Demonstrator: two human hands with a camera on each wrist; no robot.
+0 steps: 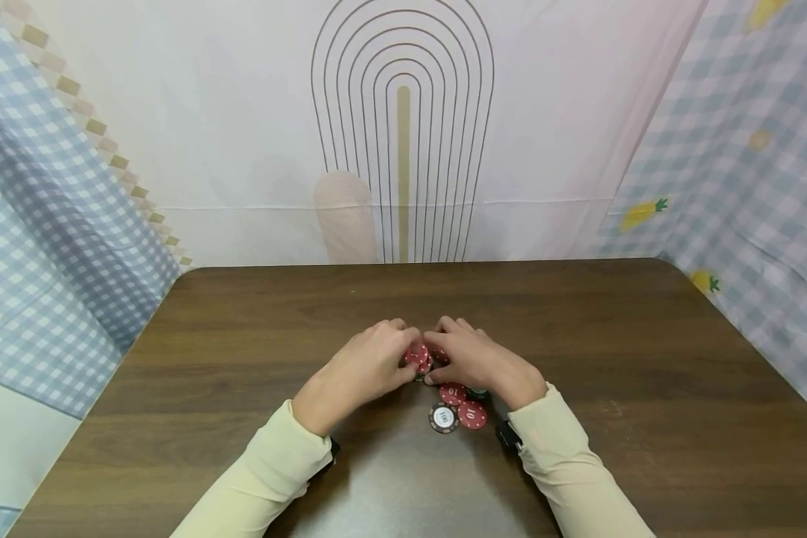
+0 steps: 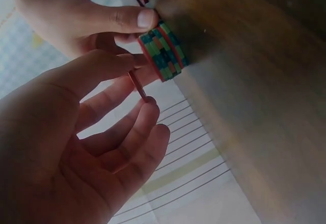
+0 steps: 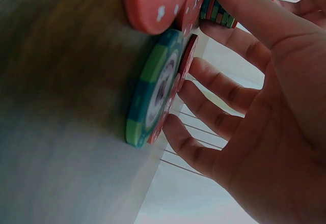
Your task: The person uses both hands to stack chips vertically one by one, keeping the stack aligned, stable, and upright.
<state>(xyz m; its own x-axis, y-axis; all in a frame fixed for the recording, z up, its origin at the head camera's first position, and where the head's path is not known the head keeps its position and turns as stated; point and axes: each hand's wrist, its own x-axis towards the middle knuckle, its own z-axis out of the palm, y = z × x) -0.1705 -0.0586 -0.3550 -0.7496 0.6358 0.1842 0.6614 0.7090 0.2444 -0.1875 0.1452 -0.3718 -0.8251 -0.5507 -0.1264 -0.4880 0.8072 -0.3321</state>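
Observation:
Between thumb and fingertips my left hand [image 1: 370,362] pinches a red poker chip [image 2: 137,85], which appears edge-on in the left wrist view, beside the top of a stack. That stack of poker chips [image 2: 165,53], mostly green-edged with some red, stands on the table with my right hand [image 1: 480,364] gripping its sides by thumb and index finger. The right hand's other fingers spread over loose chips. Near it lie a green chip [image 3: 155,91], a red chip [image 1: 472,415] marked 10, another red chip [image 1: 453,393] and a dark chip with a white centre [image 1: 443,418].
The brown wooden table [image 1: 242,314] reaches back to a pale wall cloth [image 1: 242,149] printed with arches. Checked blue cloths hang at the left and right sides.

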